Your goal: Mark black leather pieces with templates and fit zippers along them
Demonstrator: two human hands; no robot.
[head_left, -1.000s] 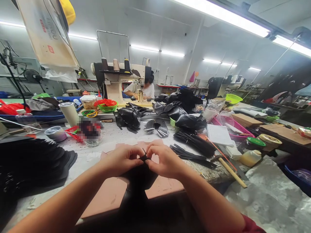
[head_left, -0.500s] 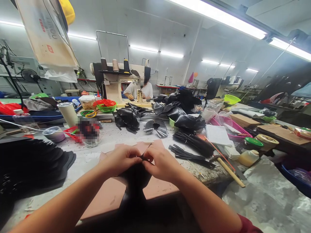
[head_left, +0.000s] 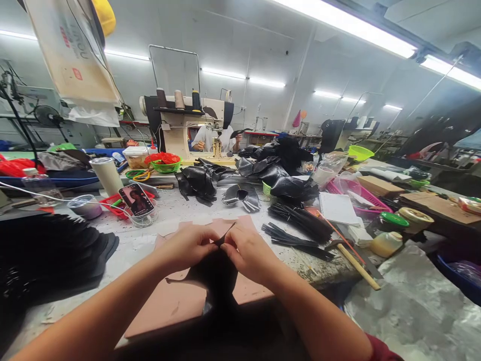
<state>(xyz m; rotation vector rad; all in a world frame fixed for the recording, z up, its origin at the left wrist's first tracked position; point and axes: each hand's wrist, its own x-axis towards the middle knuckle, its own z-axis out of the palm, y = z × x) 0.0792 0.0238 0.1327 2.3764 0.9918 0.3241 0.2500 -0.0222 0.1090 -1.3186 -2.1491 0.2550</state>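
Note:
A black leather-like piece [head_left: 216, 273] hangs from my fingers, its upper edge pinched between both hands. My left hand [head_left: 190, 245] is closed on that edge, thumb against fingertips. Close beside it, my right hand [head_left: 248, 248] grips the same edge, and a thin tip of the piece sticks up between the hands. Below lies a pinkish board [head_left: 169, 308] on the worktable. The lower part of the black piece merges with dark shadow near my body, so its end cannot be made out.
A stack of black cut pieces [head_left: 56, 255] lies at left. A phone [head_left: 137, 200] leans by a red basket. Black strips [head_left: 298, 220], a hammer [head_left: 358, 265] and jars [head_left: 393, 225] are at right. Beyond a sewing machine [head_left: 176, 125], another person's hands hold a dark piece.
The black piece has shifted and turned slightly, with a side flap now showing left beneath my left hand. Across the table, the other person has raised a dark piece.

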